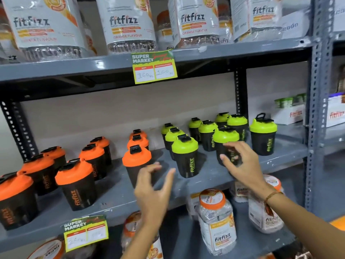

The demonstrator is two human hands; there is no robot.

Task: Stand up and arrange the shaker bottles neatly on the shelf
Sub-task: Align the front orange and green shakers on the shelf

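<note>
Black shaker bottles stand upright on the grey middle shelf [201, 182]. Several with orange lids [75, 184] fill the left half in rows, several with green lids [184, 156] the right half. My left hand [153, 187] hovers open in front of an orange-lidded shaker [137, 159], fingers spread, holding nothing. My right hand [240, 163] curls around the lower body of a green-lidded shaker [225, 141] at the shelf's front, fingers touching it. One green-lidded shaker [263, 136] stands apart at the far right.
Large Fitfizz jars [128, 25] line the shelf above. More jars [216, 221] sit on the shelf below. Yellow price tags [154, 67] hang from the shelf edges. A perforated steel upright [315, 109] bounds the right side, with white boxes [291, 113] behind.
</note>
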